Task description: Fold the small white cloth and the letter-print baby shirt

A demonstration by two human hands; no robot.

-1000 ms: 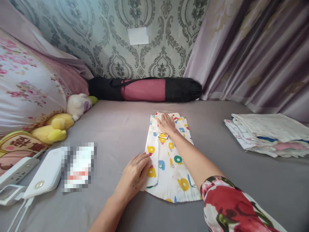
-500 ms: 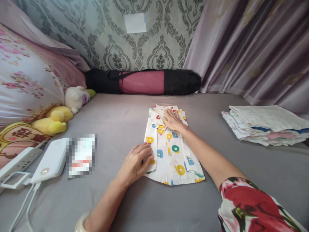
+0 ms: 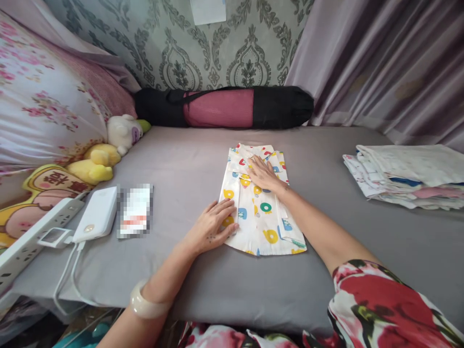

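A white garment [image 3: 259, 227] printed with yellow, blue, green and red letter-like shapes lies partly folded on the grey sheet, its sides turned inward and its wide hem toward me. My right hand [image 3: 264, 174] rests flat on the upper part, fingers stretched out over the folded fabric. At the garment's left edge lies my left hand [image 3: 214, 224], palm down with fingers extended, its fingertips on the turned-in side. Neither hand grips the cloth.
A stack of folded cloths [image 3: 409, 174] sits to the right. Along the wall lies a long black and pink bag [image 3: 221, 108]. On the left are plush toys [image 3: 99, 164], a white power bank [image 3: 96, 212] with cables, a power strip [image 3: 32, 241] and a blurred packet [image 3: 136, 212].
The view has tilted down, showing the bed's near edge. My left hand has flattened, its fingers straighter on the garment's left side. My right hand stays on the upper part.
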